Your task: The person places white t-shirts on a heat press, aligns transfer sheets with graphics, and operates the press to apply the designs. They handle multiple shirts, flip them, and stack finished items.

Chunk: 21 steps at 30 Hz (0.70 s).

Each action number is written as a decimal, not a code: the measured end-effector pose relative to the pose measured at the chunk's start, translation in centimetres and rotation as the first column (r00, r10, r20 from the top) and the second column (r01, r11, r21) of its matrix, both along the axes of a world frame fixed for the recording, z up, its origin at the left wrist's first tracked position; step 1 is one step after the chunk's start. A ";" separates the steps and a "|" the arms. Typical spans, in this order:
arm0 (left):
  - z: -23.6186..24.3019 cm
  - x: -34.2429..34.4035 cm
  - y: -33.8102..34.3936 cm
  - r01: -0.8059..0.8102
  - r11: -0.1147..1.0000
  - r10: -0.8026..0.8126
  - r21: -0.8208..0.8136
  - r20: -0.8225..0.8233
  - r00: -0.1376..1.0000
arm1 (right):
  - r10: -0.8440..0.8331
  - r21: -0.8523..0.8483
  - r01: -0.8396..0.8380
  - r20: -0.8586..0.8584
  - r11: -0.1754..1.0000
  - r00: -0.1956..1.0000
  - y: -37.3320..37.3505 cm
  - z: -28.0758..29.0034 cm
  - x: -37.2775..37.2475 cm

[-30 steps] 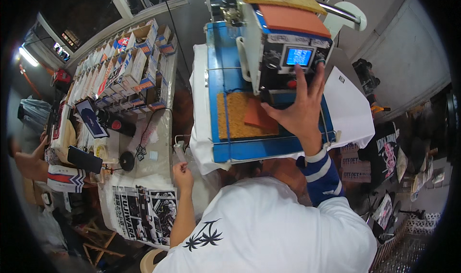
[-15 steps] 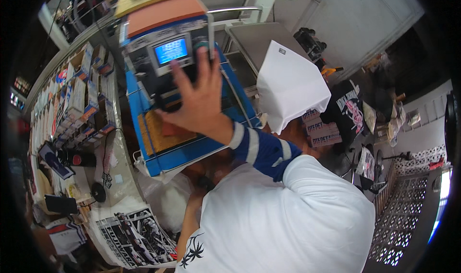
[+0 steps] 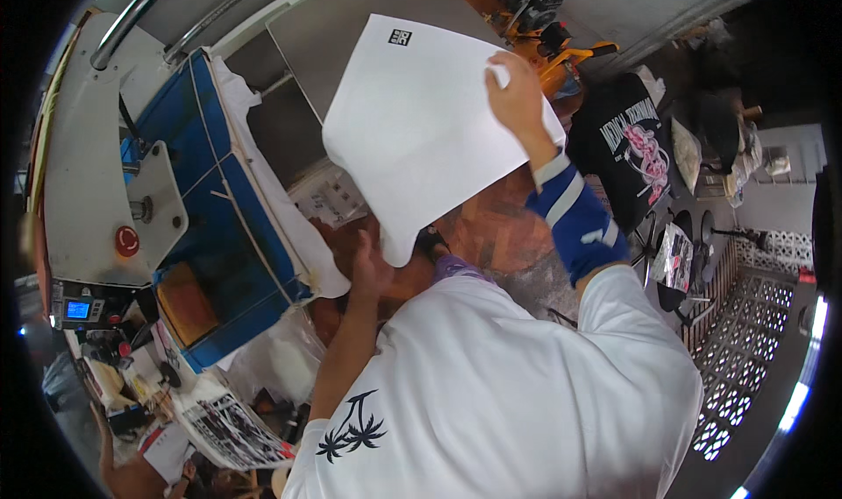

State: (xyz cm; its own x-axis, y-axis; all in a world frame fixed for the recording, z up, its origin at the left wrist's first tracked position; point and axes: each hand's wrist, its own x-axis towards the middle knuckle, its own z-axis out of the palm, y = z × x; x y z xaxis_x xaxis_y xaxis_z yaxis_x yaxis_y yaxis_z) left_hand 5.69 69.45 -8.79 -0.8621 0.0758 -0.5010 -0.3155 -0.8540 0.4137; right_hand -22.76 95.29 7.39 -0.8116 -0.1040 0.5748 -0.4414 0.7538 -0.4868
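Observation:
A white cloth (image 3: pixel 421 122) with a small dark square print near its far edge is draped over a flat grey board (image 3: pixel 346 30). My right hand (image 3: pixel 519 96), below a blue sleeve band with pale stripes, has its fingers closed on the cloth's right edge. Close to the cloth's hanging near corner is my left hand (image 3: pixel 372 267), fingers stretched out and slightly blurred. It appears to hold nothing; whether it brushes the cloth I cannot tell.
At left stands a blue-bedded press (image 3: pixel 189 192) with a red button (image 3: pixel 127 241) and a lit screen (image 3: pixel 77 310). A black printed shirt (image 3: pixel 624 139) lies at right, beside orange-and-black equipment (image 3: pixel 561 52). A printed sheet (image 3: pixel 232 429) and another person (image 3: pixel 132 468) are at lower left.
The view has swung right, away from the press panel. My right hand has left the panel and taken hold of the white cloth. My left hand has come up near the cloth.

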 end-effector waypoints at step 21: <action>26.7 -13.2 -7.9 -0.522 0.513 0.254 -0.681 -0.461 0.850 | -0.100 0.180 0.082 0.088 0.980 0.991 14.9 8.6 -5.8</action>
